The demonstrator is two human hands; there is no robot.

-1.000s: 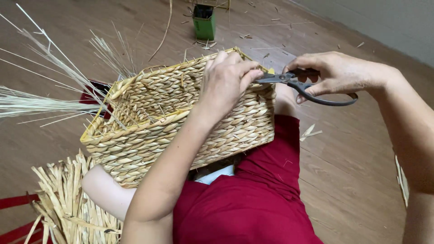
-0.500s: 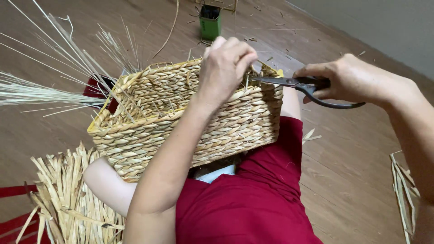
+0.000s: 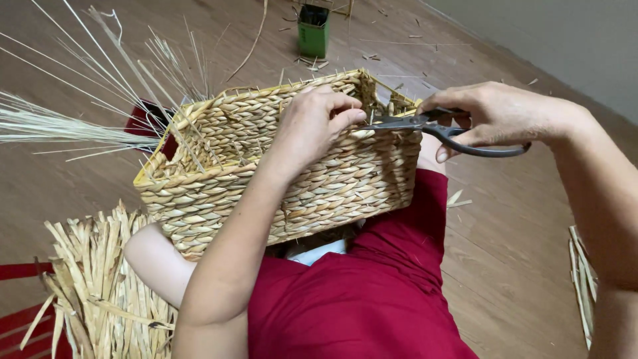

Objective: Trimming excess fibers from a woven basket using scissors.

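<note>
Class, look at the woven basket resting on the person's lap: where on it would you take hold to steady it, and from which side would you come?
Grip the near top rim of the woven basket, coming from above, as the left hand does. The basket lies tilted with its open mouth facing away, so that stiff braided edge is uppermost and lets fingers hook over it. Keep clear of the right corner, where the right hand works the scissors.

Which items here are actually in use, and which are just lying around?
In use:
- woven basket, gripped at the rim by the left hand
- dark scissors in the right hand, blades at the rim

Lying about:
- green box on the floor
- bundle of flat dried strips
- loose strips at right
</note>
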